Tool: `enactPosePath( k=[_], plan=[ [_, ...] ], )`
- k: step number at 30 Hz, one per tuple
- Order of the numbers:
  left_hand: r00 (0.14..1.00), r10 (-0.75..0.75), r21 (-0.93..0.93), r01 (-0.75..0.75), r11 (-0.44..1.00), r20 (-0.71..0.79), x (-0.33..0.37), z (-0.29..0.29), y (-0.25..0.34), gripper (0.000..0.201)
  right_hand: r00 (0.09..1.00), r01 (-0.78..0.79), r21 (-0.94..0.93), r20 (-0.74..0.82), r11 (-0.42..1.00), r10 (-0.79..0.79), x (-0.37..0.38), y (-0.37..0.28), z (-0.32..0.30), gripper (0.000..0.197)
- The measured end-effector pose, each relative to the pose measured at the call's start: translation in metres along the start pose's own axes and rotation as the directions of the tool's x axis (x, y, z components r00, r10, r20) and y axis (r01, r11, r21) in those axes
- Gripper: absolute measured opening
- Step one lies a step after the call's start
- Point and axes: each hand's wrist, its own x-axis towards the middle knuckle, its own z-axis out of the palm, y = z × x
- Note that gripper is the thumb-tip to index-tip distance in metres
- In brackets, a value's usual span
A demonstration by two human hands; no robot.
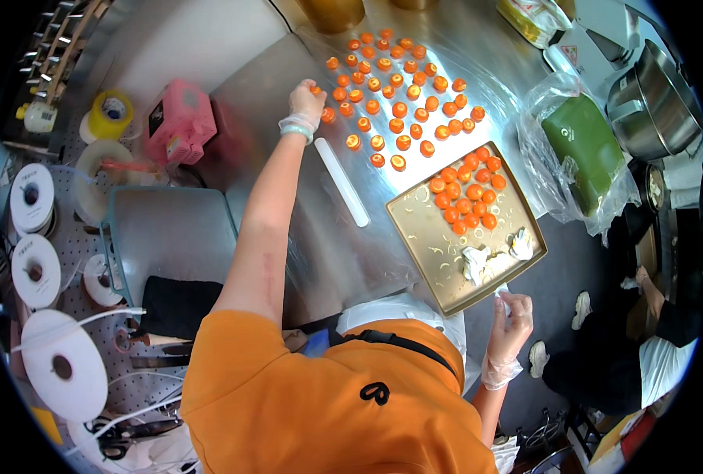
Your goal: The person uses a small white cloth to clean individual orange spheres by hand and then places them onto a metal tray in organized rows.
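Reaching far, left hand [307, 99] pinched one orange ball [316, 90] by the rows [399, 95] | right hand [511, 316] loosely curled by the tray [426, 237], holding nothing | ball might roll off the shiny table [280, 158].

Bright, even light falls from overhead, with no hard shadows. The brushed steel worktop [343, 261] throws broad white glare along its far edge and a softer sheen near its middle. The clear plastic bag around a green block [584, 150] glints at the worktop's right edge. Fisheye distortion bends straight edges toward the rim, where a black vignette closes in. The centre is sharp; the rim softens slightly.
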Motion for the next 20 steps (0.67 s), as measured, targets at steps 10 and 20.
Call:
enactPosePath(
  k=[10,20],
  plan=[
    [0.996,-0.048,0.030,0.046,0.998,0.075,0.036,0.058,-0.043,0.030,0.998,-0.050,-0.053,-0.027,0.997,0.049,-0.011,-0.005,0.003,0.009],
    [0.815,0.579,-0.045,-0.579,0.814,-0.010,-0.011,0.014,0.042,0.040,0.999,-0.044,-0.046,0.002,0.998,0.044,-0.001,-0.007,0.013,0.010]
  ],
)
